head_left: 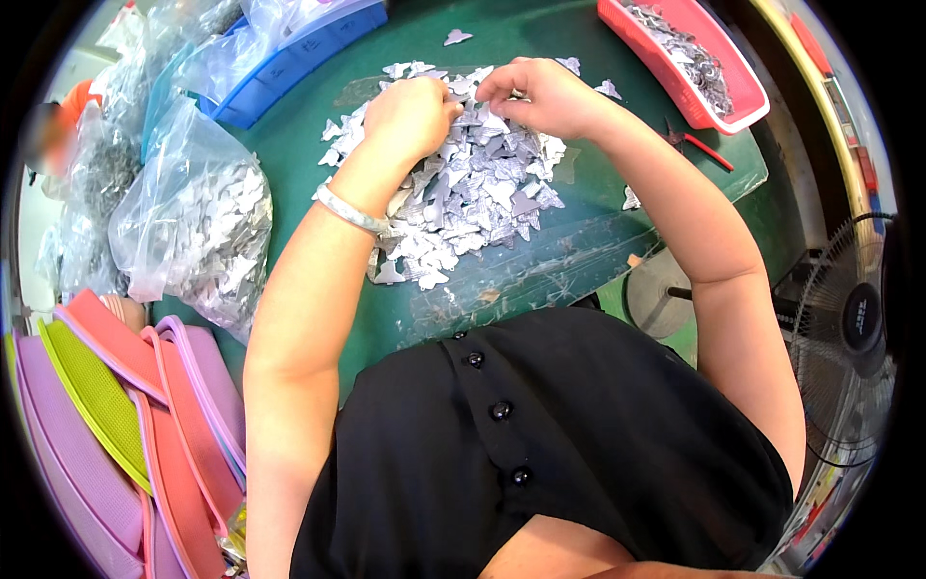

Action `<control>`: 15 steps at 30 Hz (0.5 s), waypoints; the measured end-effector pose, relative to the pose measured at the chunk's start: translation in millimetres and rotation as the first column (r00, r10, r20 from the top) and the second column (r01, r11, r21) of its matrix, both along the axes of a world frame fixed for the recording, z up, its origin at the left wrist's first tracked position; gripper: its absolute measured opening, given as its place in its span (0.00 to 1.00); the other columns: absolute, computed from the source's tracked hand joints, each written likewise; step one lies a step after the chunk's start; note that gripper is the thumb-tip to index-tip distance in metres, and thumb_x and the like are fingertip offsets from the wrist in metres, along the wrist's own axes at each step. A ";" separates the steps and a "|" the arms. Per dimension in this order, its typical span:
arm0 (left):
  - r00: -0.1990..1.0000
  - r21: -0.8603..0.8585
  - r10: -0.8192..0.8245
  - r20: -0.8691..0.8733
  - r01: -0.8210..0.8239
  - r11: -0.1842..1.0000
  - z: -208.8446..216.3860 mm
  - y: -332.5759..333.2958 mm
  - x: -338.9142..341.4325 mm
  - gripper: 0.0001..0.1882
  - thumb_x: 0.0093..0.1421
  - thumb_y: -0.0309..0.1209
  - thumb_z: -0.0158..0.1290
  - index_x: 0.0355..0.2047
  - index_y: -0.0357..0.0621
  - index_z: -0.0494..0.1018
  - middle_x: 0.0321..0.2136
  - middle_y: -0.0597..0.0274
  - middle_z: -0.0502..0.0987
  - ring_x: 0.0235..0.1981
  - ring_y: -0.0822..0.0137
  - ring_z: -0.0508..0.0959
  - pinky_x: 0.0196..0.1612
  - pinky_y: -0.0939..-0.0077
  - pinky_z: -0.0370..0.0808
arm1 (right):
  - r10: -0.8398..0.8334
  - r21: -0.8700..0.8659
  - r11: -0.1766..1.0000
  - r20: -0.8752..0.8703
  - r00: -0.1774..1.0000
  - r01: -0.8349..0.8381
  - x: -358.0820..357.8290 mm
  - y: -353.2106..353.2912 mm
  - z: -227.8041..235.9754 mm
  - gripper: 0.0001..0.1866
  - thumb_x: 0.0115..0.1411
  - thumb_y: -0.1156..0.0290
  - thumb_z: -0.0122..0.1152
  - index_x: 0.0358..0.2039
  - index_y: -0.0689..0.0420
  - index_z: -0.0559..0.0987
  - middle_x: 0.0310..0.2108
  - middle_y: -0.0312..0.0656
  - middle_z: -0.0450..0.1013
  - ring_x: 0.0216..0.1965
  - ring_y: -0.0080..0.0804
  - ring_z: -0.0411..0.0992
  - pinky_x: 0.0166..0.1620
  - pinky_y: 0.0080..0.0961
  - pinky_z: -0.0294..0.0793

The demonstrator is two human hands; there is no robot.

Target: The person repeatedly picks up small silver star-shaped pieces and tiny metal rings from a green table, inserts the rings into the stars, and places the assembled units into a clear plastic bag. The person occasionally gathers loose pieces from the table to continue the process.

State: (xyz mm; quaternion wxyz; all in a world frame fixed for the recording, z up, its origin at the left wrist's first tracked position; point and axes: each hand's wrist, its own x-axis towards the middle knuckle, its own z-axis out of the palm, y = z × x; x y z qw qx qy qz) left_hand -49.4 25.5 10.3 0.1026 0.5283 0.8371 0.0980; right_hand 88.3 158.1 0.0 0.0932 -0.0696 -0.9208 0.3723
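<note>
A broad pile of flat silver butterfly-shaped metal pieces [482, 193] lies on the green tabletop in front of me. Over the pile's far left part is my left hand [410, 116], its fingers curled inward and partly hidden behind the hand. My right hand [540, 95] is just to its right, above the pile's far edge. Its fingers are bent toward the thumb, close to the pieces. Whatever either hand pinches is too small or too hidden to make out. A few loose pieces lie apart from the pile, one [457, 38] toward the far side.
At the left stands a clear plastic bag [198, 217] of similar pieces, behind it a blue bin [289, 60]. A pink basket [738, 101] of metal parts and red-handled pliers [709, 151] are far right. Colourful stacked baskets [96, 405] fill the lower left; a fan [858, 318] stands right.
</note>
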 end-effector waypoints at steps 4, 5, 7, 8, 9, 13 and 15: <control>0.999 0.031 -0.031 -0.024 0.031 0.999 -2.0 0.2 -2.9 0.11 0.53 0.39 0.51 0.33 0.48 0.77 0.29 0.54 0.77 0.34 0.54 0.76 0.37 0.64 0.71 | 0.043 0.040 0.998 -0.061 0.997 -0.041 4.2 6.9 -6.1 0.14 0.51 0.80 0.51 0.40 0.59 0.74 0.36 0.43 0.72 0.39 0.35 0.70 0.44 0.23 0.68; 0.999 0.057 -0.038 -0.033 0.040 0.998 -3.6 -1.3 -3.9 0.11 0.53 0.38 0.51 0.33 0.48 0.77 0.29 0.54 0.77 0.34 0.55 0.76 0.37 0.65 0.71 | 0.026 0.083 0.996 -0.061 0.998 -0.021 5.4 6.6 -4.1 0.14 0.51 0.80 0.50 0.40 0.60 0.74 0.37 0.43 0.72 0.39 0.36 0.70 0.45 0.24 0.68; 0.999 0.139 -0.039 0.018 0.036 0.990 -6.3 -5.4 -7.9 0.11 0.53 0.37 0.50 0.32 0.46 0.76 0.28 0.55 0.77 0.32 0.57 0.76 0.35 0.66 0.72 | -0.009 0.170 0.985 -0.064 0.998 0.020 8.2 5.4 1.8 0.14 0.53 0.81 0.49 0.40 0.60 0.74 0.39 0.44 0.71 0.40 0.37 0.70 0.46 0.25 0.68; 0.996 0.194 -0.036 0.079 0.020 0.981 -7.3 -8.4 -11.4 0.11 0.54 0.36 0.50 0.30 0.45 0.76 0.27 0.57 0.78 0.31 0.58 0.77 0.34 0.66 0.72 | -0.058 0.169 0.983 -0.044 0.997 0.065 8.4 7.9 0.8 0.14 0.53 0.81 0.48 0.41 0.60 0.74 0.39 0.45 0.71 0.41 0.38 0.70 0.46 0.25 0.68; 0.990 0.247 -0.036 0.139 0.001 0.969 -8.7 -11.4 -14.4 0.10 0.54 0.36 0.49 0.29 0.43 0.76 0.25 0.58 0.78 0.29 0.59 0.77 0.34 0.66 0.72 | -0.106 0.170 0.979 -0.024 0.994 0.109 8.0 12.4 -1.1 0.14 0.53 0.81 0.47 0.41 0.60 0.74 0.39 0.45 0.71 0.41 0.39 0.70 0.46 0.26 0.68; 0.647 0.245 0.005 0.763 -0.296 0.923 -8.9 -27.4 -12.0 0.10 0.54 0.32 0.52 0.26 0.35 0.74 0.18 0.72 0.72 0.19 0.77 0.69 0.24 0.82 0.67 | -0.125 0.188 0.976 0.065 0.990 0.111 11.4 26.0 -6.4 0.12 0.53 0.76 0.50 0.39 0.61 0.74 0.39 0.46 0.71 0.41 0.41 0.70 0.45 0.28 0.69; 0.454 0.161 0.011 0.891 -0.339 0.927 -6.3 -34.8 -9.4 0.07 0.56 0.31 0.51 0.29 0.41 0.73 0.16 0.74 0.67 0.16 0.81 0.63 0.19 0.87 0.57 | -0.081 0.226 0.973 0.109 0.991 0.055 11.2 25.7 -6.7 0.12 0.52 0.73 0.54 0.37 0.62 0.75 0.37 0.46 0.71 0.39 0.41 0.70 0.43 0.28 0.69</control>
